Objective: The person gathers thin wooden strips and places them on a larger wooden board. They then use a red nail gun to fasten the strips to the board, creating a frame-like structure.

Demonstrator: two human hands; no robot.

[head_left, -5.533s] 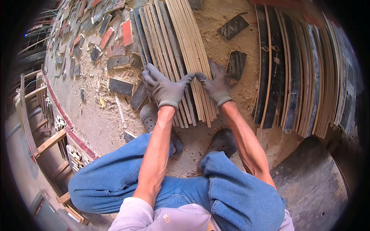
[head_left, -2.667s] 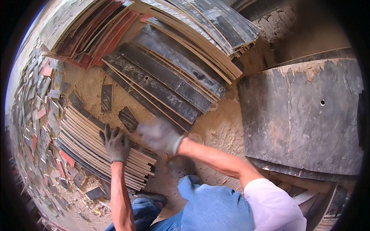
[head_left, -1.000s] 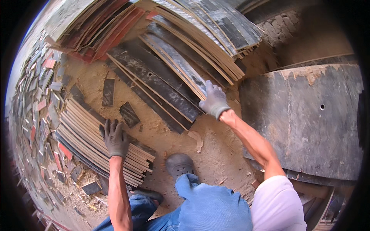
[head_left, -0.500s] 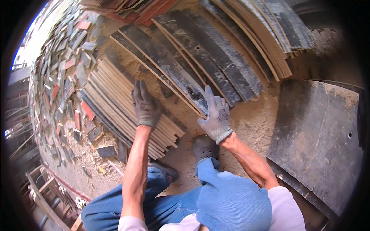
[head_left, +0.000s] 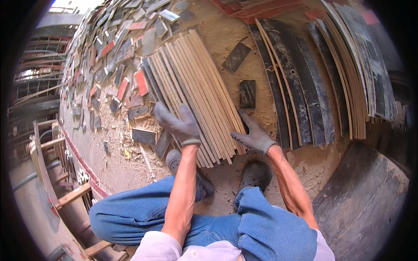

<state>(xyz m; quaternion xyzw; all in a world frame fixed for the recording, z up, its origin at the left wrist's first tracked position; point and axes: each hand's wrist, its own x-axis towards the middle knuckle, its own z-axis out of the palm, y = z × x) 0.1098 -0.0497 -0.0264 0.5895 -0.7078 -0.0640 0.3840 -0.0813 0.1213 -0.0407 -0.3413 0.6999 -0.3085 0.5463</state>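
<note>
The left hand (head_left: pixel 177 124), gloved, rests flat and open on the near end of the strip stack (head_left: pixel 198 91), fingers spread, gripping nothing. The right hand (head_left: pixel 254 135), gloved, lies open against the stack's right edge, fingers pointing toward the strips, also holding nothing. The stack extends away from both hands across the sawdust floor (head_left: pixel 217 39).

Risks, as judged:
- Uneven pressure from the hands could fan the loose strips sideways.
- Strip ends lie just ahead of the shoes (head_left: pixel 254 174); a sliding strip could strike a foot.
- Rough edges may snag the gloves.
- Dark offcuts (head_left: pixel 247 93) beyond the right hand could block sideways movement.
</note>
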